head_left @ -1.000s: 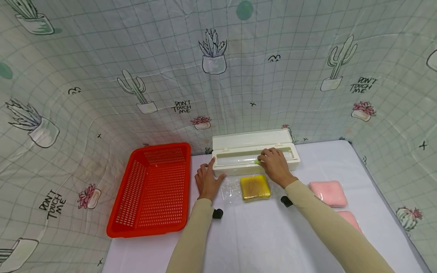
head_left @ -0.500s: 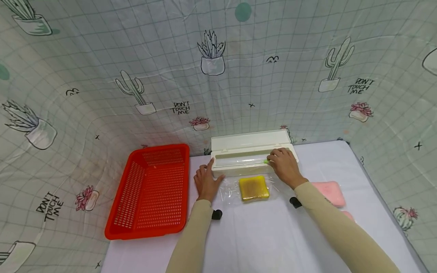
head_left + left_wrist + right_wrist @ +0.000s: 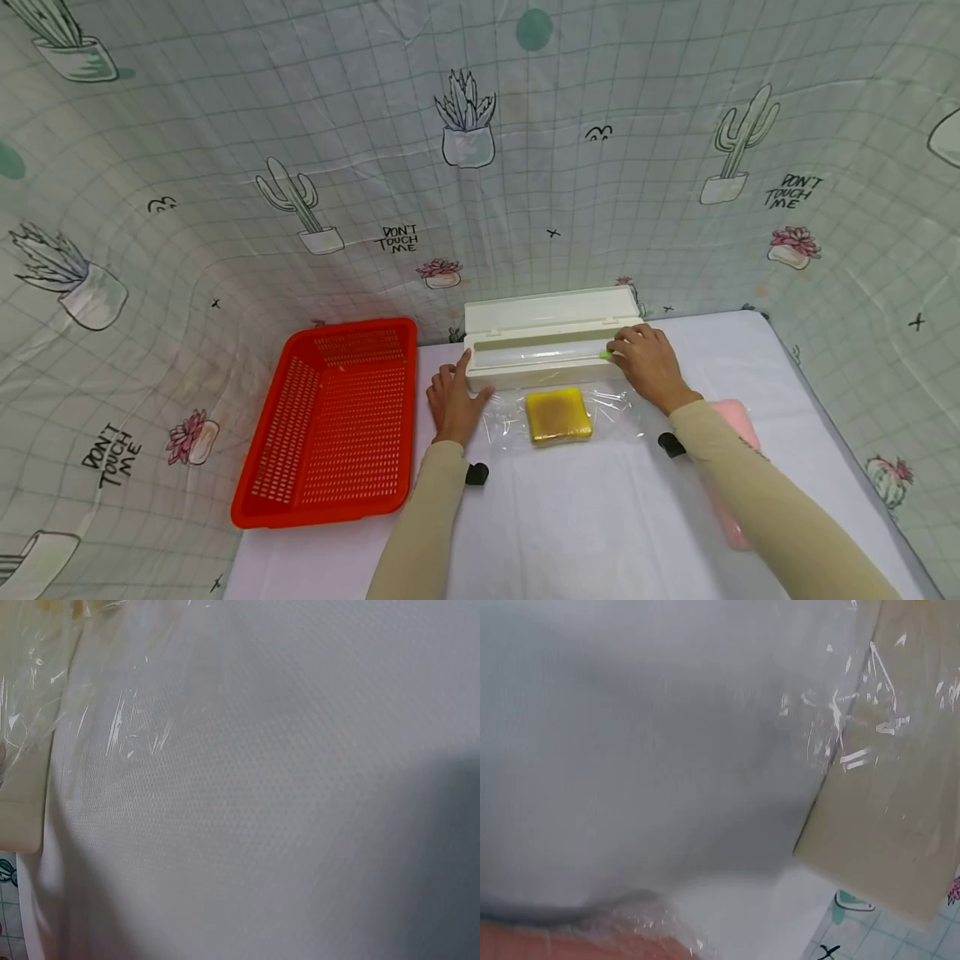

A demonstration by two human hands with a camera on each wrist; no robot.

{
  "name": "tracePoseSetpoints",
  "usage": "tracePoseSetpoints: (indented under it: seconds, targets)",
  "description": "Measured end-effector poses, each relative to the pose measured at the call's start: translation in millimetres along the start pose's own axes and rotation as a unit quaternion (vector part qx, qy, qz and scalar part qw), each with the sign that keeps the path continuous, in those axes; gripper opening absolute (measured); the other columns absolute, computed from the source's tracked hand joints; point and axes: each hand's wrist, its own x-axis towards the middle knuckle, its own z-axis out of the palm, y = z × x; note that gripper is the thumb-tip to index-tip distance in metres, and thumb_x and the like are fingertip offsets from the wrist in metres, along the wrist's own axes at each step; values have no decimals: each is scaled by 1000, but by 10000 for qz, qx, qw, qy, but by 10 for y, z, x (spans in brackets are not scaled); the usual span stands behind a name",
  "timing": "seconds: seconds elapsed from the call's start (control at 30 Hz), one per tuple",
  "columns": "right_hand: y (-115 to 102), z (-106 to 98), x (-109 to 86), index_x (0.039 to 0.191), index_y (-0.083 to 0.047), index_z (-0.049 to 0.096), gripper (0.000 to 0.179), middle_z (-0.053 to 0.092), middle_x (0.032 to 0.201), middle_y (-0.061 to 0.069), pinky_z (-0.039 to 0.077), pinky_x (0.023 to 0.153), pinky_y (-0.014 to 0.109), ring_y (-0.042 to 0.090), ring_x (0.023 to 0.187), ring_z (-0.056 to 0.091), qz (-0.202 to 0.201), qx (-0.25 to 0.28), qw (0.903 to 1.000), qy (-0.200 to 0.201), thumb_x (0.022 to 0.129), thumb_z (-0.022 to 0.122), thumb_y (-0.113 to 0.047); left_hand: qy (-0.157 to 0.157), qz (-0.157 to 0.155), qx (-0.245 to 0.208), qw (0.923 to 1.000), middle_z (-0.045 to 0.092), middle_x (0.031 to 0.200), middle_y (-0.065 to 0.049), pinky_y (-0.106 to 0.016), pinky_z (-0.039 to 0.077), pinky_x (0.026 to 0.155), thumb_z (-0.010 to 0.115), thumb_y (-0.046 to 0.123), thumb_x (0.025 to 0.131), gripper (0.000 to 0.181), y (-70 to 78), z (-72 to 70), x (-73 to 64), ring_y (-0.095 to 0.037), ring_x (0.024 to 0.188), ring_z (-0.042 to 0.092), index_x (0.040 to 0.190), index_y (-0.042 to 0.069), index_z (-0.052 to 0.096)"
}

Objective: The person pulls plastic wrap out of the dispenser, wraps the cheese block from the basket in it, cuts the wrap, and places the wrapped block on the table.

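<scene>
A white cling film dispenser [image 3: 517, 379] stands at the back of the table with its lid [image 3: 551, 310] raised and the film roll [image 3: 525, 352] showing inside. Clear cling film [image 3: 615, 408] lies out from its front, with a flat yellow slab [image 3: 558, 415] browned in the middle upon it. My left hand [image 3: 454, 407] rests spread at the dispenser's left end, thumb at the front. Near the right end, my right hand [image 3: 651, 368] pinches the small green slide cutter [image 3: 604, 355] on the front edge. Both wrist views show film over the dispenser's front; the fingers are out of their sight.
To the left stands a red perforated basket [image 3: 337, 417]. Pink slabs [image 3: 733, 414] lie at the right, partly hidden by the right sleeve; clear wrap shows around a pink slab [image 3: 577, 941] in the right wrist view. A printed cloth wall [image 3: 555, 167] rises behind the table.
My right hand has slid the green cutter rightward along the dispenser's front edge, from past the middle to near the right end. The left hand has stayed in place.
</scene>
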Motion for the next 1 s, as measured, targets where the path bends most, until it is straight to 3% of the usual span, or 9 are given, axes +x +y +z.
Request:
tracePoseSetpoints:
  seconds: [0.3, 0.73, 1.0]
  targets:
    - [73, -56, -16, 101, -6, 81, 14, 72, 106, 11, 50, 97, 56, 39, 111, 62, -72, -59, 9999, -116, 87, 84, -8, -29, -10, 63, 10000, 53, 133, -17, -53, 35, 106, 85, 37, 90, 84, -31, 40, 14, -37, 121, 47, 162, 26, 43]
    - [312, -89, -135, 99, -5, 81, 16, 73, 102, 12, 48, 91, 58, 41, 108, 61, 65, 90, 9995, 283, 83, 86, -2, -19, -51, 65, 10000, 54, 134, -18, -55, 34, 107, 85, 36, 90, 84, -27, -15, 0, -39, 123, 48, 162, 24, 43]
    - [434, -110, -214, 98, -4, 82, 19, 73, 100, 12, 49, 84, 56, 41, 104, 61, -81, 175, 9976, 669, 80, 87, -1, -44, -24, 151, 9999, 55, 133, -17, -54, 36, 106, 85, 38, 91, 84, -18, 17, 13, -38, 122, 49, 162, 26, 43]
